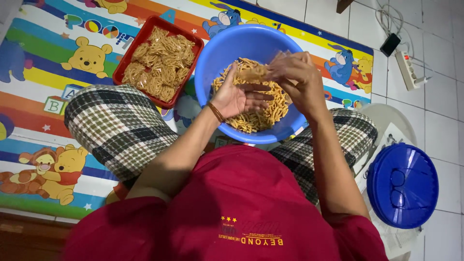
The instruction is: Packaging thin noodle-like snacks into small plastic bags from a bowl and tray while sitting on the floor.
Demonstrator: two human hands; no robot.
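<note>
Head view: person sits cross-legged on the floor, seen from above.
Left hand [237, 96]: open flat, palm up, over the blue bowl [220, 53]. A few snack sticks [256, 104] lie across its fingers. A thin band sits on the wrist.
Right hand [297, 77]: fingers curled shut, pinching a small clear bag [258, 72] with sticks inside. It is just above the left hand and touches the bag only.
Clear bag: held between the two hands, above the middle of the bowl. I cannot tell how full it is.
Blue bowl: round and big, on the mat in front of the knees. Its bottom is covered with thin yellow-brown sticks.
Red tray [126, 60]: square, just beside the bowl on the person's left. It is packed with little filled bags of the same snack [159, 63].
Mat [43, 53]: bright, with cartoon bears and stripes, under the bowl and tray.
Blue lid [403, 186]: round, on the floor by the person's right knee, well apart from the bowl.
Power strip [408, 70]: white, on the tiles at the far right, with a dark phone [390, 44] near it.
Clothes: red shirt, checked trousers.
</note>
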